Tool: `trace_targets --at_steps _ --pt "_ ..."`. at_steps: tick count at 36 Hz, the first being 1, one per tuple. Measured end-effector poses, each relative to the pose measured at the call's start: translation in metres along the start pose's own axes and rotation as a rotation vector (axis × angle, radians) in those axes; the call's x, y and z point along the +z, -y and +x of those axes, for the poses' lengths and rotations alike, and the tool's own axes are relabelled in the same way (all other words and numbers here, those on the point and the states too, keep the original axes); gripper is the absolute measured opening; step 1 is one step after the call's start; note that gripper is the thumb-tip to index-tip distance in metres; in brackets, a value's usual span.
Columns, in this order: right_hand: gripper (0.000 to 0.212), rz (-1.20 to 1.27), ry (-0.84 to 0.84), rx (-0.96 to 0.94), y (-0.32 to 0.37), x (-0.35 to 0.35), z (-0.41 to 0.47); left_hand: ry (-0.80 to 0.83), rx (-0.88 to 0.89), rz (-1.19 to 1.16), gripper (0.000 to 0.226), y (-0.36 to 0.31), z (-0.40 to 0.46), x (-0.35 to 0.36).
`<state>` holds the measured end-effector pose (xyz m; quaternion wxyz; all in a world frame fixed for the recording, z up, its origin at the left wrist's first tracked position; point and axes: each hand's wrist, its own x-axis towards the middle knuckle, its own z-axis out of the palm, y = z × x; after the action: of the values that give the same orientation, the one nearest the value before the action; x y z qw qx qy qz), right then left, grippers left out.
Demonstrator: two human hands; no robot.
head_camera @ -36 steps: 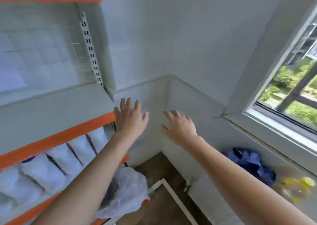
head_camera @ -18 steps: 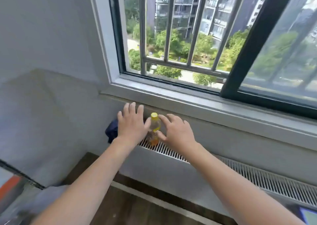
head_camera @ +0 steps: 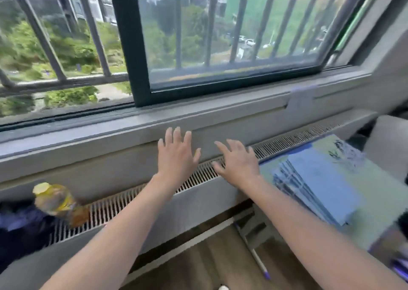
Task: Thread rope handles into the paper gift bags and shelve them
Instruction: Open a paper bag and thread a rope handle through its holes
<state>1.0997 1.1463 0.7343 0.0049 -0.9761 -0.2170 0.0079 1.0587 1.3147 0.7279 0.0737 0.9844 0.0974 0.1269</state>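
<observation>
Daylit window view, blurred (edges warped)

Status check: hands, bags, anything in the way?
Left hand and right hand open, holding nothing. Stack of flat blue bags untouched, right. Path unobstructed.

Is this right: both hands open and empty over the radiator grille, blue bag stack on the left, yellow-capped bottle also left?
One error: the head view shows the blue bag stack on the right, not the left. The rest holds: left hand and right hand are open and empty over the radiator grille, with the yellow-capped bottle on the left.
</observation>
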Motion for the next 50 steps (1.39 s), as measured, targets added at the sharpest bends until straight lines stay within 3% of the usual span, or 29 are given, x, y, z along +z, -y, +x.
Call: trace_targets --at_steps 13,22,31,43,50 --pt "0.061 -0.049 -0.006 0.361 -0.163 0.009 -0.063 0.081 0.301 -0.123 0.062 -0.168 0.025 0.052" --pt "0.061 -0.027 0.005 0.362 -0.293 0.039 -0.091 0.138 0.33 -0.039 0.058 -0.287 0.025 0.101" --pt "0.061 0.03 0.074 0.237 -0.421 0.07 -0.107 0.244 0.221 0.078 0.061 -0.407 0.006 0.139" --pt "0.065 0.155 0.259 0.219 -0.488 0.114 -0.08 0.438 0.155 0.13 0.049 -0.466 0.005 0.16" --pt "0.088 0.269 0.326 0.281 -0.495 0.134 -0.067 0.474 0.152 0.032 0.048 -0.471 0.019 0.186"
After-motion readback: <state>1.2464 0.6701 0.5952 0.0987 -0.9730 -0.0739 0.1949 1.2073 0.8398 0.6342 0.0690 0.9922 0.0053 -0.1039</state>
